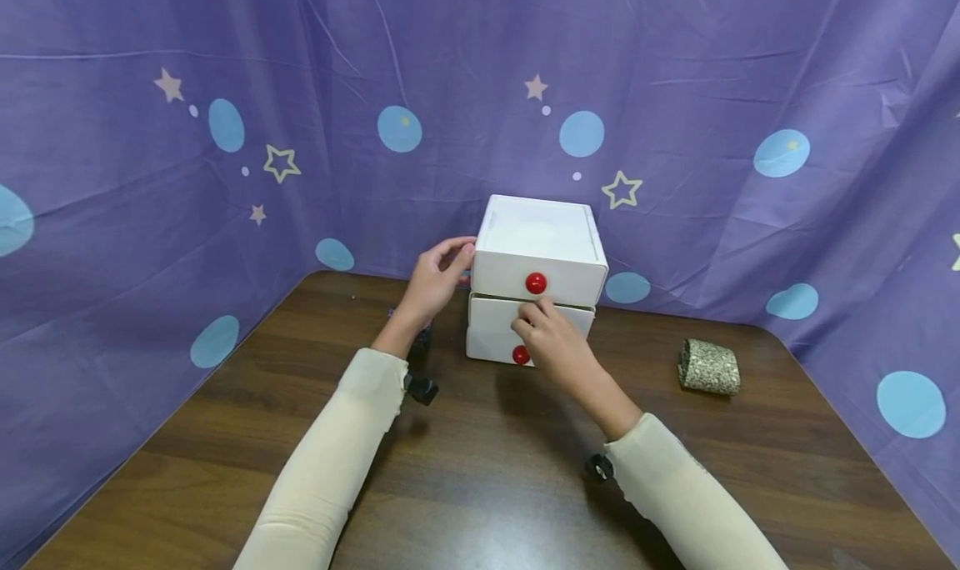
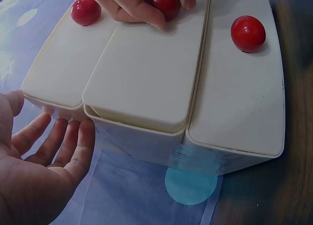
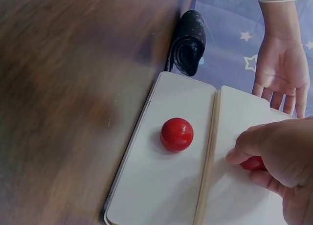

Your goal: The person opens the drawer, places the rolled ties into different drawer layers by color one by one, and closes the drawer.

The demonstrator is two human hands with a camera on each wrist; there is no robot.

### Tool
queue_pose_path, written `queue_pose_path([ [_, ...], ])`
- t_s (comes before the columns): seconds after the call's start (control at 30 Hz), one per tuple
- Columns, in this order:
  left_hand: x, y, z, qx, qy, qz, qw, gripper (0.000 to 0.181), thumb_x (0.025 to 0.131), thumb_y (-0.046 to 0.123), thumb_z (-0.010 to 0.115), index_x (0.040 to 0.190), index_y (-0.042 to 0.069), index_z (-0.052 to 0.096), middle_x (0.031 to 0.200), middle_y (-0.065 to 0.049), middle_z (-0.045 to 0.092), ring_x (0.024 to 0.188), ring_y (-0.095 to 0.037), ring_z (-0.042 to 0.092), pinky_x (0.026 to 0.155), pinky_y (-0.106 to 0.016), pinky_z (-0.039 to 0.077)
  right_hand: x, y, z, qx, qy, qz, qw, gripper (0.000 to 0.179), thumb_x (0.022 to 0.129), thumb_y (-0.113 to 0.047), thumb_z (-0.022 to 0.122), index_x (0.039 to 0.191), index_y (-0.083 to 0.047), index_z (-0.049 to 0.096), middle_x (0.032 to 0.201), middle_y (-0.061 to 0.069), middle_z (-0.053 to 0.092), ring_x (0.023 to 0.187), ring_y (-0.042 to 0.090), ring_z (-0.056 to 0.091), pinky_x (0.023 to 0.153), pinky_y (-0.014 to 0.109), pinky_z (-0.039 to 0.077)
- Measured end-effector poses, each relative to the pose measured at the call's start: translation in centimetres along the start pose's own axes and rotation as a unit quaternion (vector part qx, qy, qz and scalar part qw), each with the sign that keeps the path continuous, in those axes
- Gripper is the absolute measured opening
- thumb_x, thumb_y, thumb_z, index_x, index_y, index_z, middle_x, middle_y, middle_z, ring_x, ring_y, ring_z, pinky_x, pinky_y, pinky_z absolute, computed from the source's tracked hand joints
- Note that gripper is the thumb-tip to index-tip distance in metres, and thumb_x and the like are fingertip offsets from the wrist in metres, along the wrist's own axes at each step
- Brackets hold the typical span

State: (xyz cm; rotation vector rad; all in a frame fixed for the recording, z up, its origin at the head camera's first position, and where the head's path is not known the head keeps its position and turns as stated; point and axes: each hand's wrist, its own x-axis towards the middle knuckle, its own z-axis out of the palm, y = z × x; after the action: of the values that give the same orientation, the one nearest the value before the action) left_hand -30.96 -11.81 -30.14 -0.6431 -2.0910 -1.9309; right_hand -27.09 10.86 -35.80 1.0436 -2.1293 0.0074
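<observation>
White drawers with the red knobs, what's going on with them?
Someone is working on the white drawers. Their right hand pinches the middle red knob, and the middle drawer looks slightly open. Their left hand has its fingertips at the side of the box. The top drawer and bottom drawer look closed. A glittery roll sits off to the right, untouched.
</observation>
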Motion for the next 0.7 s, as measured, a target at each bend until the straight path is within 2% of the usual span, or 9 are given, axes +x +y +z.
queue_pose_path([
  [0.1, 0.0, 0.0, 0.0, -0.004, 0.000, 0.003, 1.0000, 0.040, 0.108, 0.021, 0.056, 0.138, -0.004, 0.059, 0.127, -0.024, 0.064, 0.108, -0.027, 0.064, 0.096, -0.054, 0.055, 0.0, -0.1, -0.1, -0.001, -0.007, 0.002, 1.0000, 0.023, 0.078, 0.015, 0.074, 0.096, 0.001, 0.074, 0.101, 0.016, 0.067, 0.090, 0.032, 0.055, 0.077, 0.036, 0.054],
  [0.37, 0.0, -0.1, 0.1, -0.010, -0.001, 0.011, 0.9999, 0.040, 0.108, 0.019, 0.056, 0.138, -0.006, 0.058, 0.125, -0.026, 0.064, 0.105, -0.025, 0.064, 0.096, -0.060, 0.052, -0.1, -0.3, -0.3, -0.008, -0.021, 0.001, 0.9997, 0.025, 0.077, 0.014, 0.076, 0.098, 0.001, 0.074, 0.103, 0.016, 0.067, 0.091, 0.032, 0.056, 0.079, 0.036, 0.054],
  [0.53, 0.0, -0.2, 0.1, -0.013, -0.002, 0.011, 0.9999, 0.039, 0.108, 0.019, 0.056, 0.138, -0.006, 0.058, 0.125, -0.026, 0.064, 0.104, -0.023, 0.064, 0.097, -0.061, 0.051, -0.1, -0.4, -0.4, -0.012, -0.014, -0.005, 0.9998, 0.022, 0.079, 0.014, 0.077, 0.096, 0.001, 0.074, 0.101, 0.016, 0.067, 0.090, 0.032, 0.056, 0.079, 0.037, 0.054],
  [0.63, 0.5, -1.1, -0.1, -0.011, -0.001, 0.010, 0.9999, 0.039, 0.108, 0.019, 0.055, 0.138, -0.006, 0.058, 0.126, -0.026, 0.064, 0.104, -0.022, 0.064, 0.097, -0.060, 0.052, -0.1, -0.5, -0.5, -0.016, -0.018, -0.006, 0.9997, 0.021, 0.080, 0.012, 0.078, 0.097, 0.001, 0.075, 0.101, 0.016, 0.067, 0.091, 0.032, 0.056, 0.081, 0.037, 0.055],
  [0.7, 0.9, -1.8, -0.2, -0.010, 0.000, 0.010, 0.9999, 0.039, 0.108, 0.020, 0.055, 0.139, -0.004, 0.058, 0.127, -0.026, 0.064, 0.105, -0.023, 0.064, 0.094, -0.054, 0.055, -0.1, -0.6, -0.6, -0.018, -0.023, -0.006, 0.9996, 0.020, 0.080, 0.011, 0.079, 0.097, 0.001, 0.075, 0.102, 0.016, 0.067, 0.092, 0.032, 0.056, 0.082, 0.037, 0.055],
])
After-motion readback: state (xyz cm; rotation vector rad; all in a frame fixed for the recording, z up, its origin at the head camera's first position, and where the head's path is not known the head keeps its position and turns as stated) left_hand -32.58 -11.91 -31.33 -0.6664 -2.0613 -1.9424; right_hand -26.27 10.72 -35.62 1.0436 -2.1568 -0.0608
